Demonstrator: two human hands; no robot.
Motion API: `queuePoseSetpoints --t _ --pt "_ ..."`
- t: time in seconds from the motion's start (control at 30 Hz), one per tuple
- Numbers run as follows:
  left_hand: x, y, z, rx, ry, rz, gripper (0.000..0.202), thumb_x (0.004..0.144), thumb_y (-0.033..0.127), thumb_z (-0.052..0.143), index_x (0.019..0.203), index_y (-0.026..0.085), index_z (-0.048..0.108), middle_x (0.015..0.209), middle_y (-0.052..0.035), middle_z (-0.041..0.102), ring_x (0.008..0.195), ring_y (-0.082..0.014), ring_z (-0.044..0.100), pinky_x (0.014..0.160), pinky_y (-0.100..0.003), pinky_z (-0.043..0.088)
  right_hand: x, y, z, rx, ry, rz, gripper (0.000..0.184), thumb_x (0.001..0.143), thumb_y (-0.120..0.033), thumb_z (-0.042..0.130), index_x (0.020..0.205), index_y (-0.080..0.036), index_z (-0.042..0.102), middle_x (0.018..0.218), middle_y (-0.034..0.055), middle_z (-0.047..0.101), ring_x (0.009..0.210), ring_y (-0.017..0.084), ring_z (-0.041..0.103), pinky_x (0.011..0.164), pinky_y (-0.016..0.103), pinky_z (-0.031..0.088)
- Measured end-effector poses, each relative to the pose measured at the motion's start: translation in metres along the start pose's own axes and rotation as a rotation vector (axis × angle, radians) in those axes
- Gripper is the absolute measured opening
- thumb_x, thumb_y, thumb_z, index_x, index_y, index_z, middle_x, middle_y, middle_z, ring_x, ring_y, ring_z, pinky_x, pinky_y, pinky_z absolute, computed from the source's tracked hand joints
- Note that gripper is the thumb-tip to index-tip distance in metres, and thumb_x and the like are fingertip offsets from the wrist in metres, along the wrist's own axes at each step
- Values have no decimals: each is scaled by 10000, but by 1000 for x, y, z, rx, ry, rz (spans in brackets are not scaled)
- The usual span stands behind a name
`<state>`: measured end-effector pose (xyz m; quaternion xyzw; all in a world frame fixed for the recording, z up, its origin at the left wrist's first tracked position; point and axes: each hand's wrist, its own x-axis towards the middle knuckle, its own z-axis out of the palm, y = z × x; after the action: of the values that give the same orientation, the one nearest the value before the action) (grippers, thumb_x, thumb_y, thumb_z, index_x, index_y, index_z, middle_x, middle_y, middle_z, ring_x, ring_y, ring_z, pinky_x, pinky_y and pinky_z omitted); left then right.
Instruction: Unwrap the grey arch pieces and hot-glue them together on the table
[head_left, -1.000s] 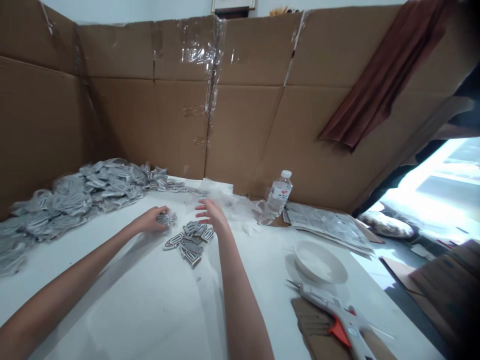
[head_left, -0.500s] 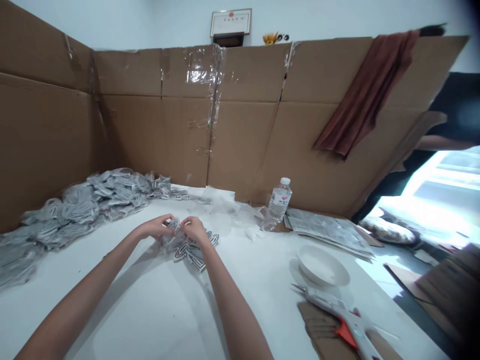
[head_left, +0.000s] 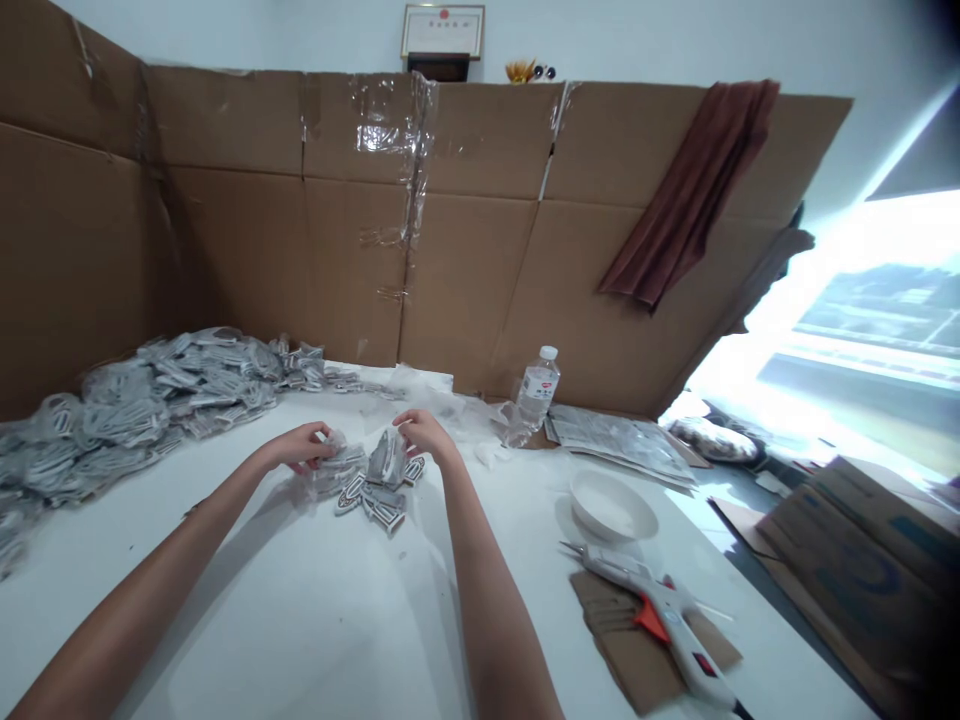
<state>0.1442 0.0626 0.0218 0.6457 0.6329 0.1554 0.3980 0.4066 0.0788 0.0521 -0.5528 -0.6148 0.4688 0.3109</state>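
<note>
My left hand (head_left: pixel 300 447) pinches a plastic-wrapped badge (head_left: pixel 337 465) at the edge of a small pile of loose grey-and-red embroidered badges (head_left: pixel 379 505). My right hand (head_left: pixel 424 432) holds the top of a second wrapped badge (head_left: pixel 388 458), which stands upright over the pile. The hands are a short way apart. To the left lies a large heap of plastic-bagged silver badges (head_left: pixel 165 390), out of reach of neither hand's fingers by only a forearm's length. Scraps of clear plastic (head_left: pixel 450 405) lie just past my right hand.
A white table (head_left: pixel 337 620) carries a water bottle (head_left: pixel 537 390), sleeved sheets (head_left: pixel 619 445), a white bowl (head_left: pixel 611 505), and a hot glue gun (head_left: pixel 664 620) on cardboard (head_left: pixel 637 640). A taped cardboard wall (head_left: pixel 352 220) stands behind, with brown cloth (head_left: pixel 690 190) draped over it.
My hands have drawn apart from their close position in the middle, and a wrapped badge now stands upright under my right hand. The view has tilted slightly.
</note>
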Motion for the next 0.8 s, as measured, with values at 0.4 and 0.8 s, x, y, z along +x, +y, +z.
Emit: queuePoseSetpoints --t 0.4,0.8 --pt "13 -11 3 36 78 -49 525 667 457 659 1078 207 451 974 -76 641 739 -198 660 505 -237 529 -3 7 10 -475 190 -145 465 656 -316 713 1103 -214 637 1226 112 521 1228 270 452 1009 371 368" --pt "15 -9 2 46 145 -69 423 718 478 609 1001 194 475 904 -67 658 645 -171 647 486 -224 506 -2 7 21 -607 103 -105 238 559 -225 721 777 -170 642 1000 115 640 885 240 609 745 306 450"
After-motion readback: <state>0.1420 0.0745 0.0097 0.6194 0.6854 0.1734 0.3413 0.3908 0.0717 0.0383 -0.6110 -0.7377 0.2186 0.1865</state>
